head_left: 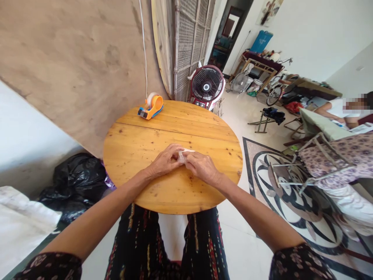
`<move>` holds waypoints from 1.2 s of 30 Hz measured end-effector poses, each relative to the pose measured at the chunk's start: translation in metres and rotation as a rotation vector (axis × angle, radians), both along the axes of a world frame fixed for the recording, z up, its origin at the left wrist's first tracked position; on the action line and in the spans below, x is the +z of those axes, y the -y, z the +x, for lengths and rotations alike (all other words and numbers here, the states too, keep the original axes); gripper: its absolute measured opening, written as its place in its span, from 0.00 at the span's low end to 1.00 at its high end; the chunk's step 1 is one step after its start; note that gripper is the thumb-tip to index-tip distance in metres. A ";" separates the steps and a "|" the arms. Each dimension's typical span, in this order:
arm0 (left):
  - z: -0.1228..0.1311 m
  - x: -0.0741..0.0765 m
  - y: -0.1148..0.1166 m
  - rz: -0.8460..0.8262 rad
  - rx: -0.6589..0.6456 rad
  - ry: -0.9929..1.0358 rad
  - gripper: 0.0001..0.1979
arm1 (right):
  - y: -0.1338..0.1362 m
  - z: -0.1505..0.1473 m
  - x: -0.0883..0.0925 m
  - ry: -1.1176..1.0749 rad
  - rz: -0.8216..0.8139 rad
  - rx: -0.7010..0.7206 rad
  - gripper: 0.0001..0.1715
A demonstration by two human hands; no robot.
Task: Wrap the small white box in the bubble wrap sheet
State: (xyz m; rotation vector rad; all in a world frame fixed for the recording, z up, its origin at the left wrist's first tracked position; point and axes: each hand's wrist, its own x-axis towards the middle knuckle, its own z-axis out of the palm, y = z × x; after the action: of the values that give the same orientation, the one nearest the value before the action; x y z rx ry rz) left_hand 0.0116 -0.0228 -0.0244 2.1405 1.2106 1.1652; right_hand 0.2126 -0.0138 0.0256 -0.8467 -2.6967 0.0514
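Observation:
Both my hands meet at the middle of a round wooden table (pixel 140 140). My left hand (pixel 164 161) and my right hand (pixel 201 166) are closed, fingers pinched together on a small pale, whitish piece (pixel 183 154) between them. What the piece is I cannot make out; most of it is hidden by my fingers. An orange tape dispenser (pixel 151 107) with a roll of tape lies at the table's far edge, well away from both hands.
A floor fan (pixel 206 86) stands behind the table beside a woven screen. Black plastic bags (pixel 77 177) lie on the floor at the left. Folding chairs and a flower-print cloth (pixel 335 151) are at the right, where another person reclines.

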 end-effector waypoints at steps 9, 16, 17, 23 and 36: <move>0.002 -0.003 0.001 0.040 0.057 -0.056 0.18 | -0.007 -0.005 0.025 0.108 -0.083 -0.022 0.04; 0.006 -0.005 -0.001 0.042 0.074 -0.064 0.15 | -0.003 0.001 0.007 0.096 -0.006 0.065 0.12; 0.005 -0.006 -0.001 0.052 0.077 -0.069 0.15 | -0.001 0.003 0.002 0.080 0.019 0.066 0.13; -0.011 -0.002 0.009 0.165 0.084 -0.335 0.22 | 0.014 0.009 -0.021 -0.006 0.093 0.070 0.16; -0.009 -0.003 -0.002 0.472 -0.090 -0.425 0.18 | 0.008 0.025 -0.042 -0.377 -0.071 0.094 0.32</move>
State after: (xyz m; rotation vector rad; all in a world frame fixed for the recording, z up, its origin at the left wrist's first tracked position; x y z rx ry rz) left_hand 0.0029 -0.0207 -0.0278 2.8784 1.0575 1.0686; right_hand 0.2375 -0.0214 -0.0166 -0.6525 -2.3876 0.2980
